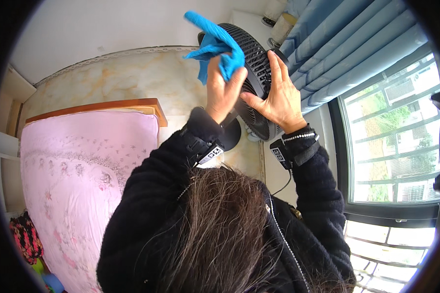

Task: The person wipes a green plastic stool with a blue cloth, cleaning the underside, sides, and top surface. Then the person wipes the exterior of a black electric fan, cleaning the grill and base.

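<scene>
A black standing fan (252, 44) with a slatted round grille is upright in front of me, seen nearly edge-on. My left hand (222, 88) is closed on a bright blue cloth (215, 44), bunched against the left side of the grille, with its loose end sticking up and to the left. On the fan's right side my right hand (278, 97) rests with fingers stretched along the rim and the thumb apart, steadying touch only. Below the grille the round black base (231, 134) shows partly behind my left wrist.
To the left stands a bed with a pink floral sheet (83, 161) and a wooden edge board (98, 106). Blue curtains (347, 53) hang at the right beside a barred window (388, 141). A roll-shaped pale object (282, 28) stands on a white surface behind the fan.
</scene>
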A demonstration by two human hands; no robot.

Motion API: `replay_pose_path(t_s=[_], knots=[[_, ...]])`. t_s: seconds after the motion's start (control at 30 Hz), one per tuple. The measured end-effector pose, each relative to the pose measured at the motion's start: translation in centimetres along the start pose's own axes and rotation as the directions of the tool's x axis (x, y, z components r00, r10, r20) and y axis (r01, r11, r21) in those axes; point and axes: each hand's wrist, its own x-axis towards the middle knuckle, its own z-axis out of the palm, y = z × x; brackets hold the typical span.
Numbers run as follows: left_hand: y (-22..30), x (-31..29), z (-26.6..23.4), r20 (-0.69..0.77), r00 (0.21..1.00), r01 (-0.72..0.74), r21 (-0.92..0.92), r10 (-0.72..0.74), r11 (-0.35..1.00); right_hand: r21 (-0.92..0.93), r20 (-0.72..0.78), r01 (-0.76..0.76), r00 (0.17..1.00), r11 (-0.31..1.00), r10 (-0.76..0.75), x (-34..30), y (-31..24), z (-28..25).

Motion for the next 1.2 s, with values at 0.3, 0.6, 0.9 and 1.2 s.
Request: replay_pose_path(t_s=[0.3, 0.6, 0.9, 1.2], knots=[[-6.2, 3.5, -2.0, -0.069, 0.98, -0.184, 0.067, 0.188, 0.981, 0.126, -0.065, -0.025, 0.997, 0.992, 0.034, 0.8, -0.3, 0.9], [-20.5, 3.4, -6.3, 0.011, 0.991, 0.12, 0.319, -0.131, 0.94, 0.108, -0.069, -0.11, 0.991, 0.988, 0.118, 1.3, 0.1, 1.5], [-14.8, 6.1, -7.0, -0.059, 0.95, 0.303, -0.056, -0.306, 0.951, 0.109, -0.045, -0.151, 0.987, 0.982, 0.157, 1.4, -0.6, 1.7], [-17.6, 8.4, -4.4, -0.165, 0.985, 0.092, 0.227, -0.054, 0.97, 0.107, -0.087, -0.077, 0.992, 0.991, 0.086, 1.5, -0.2, 1.7]])
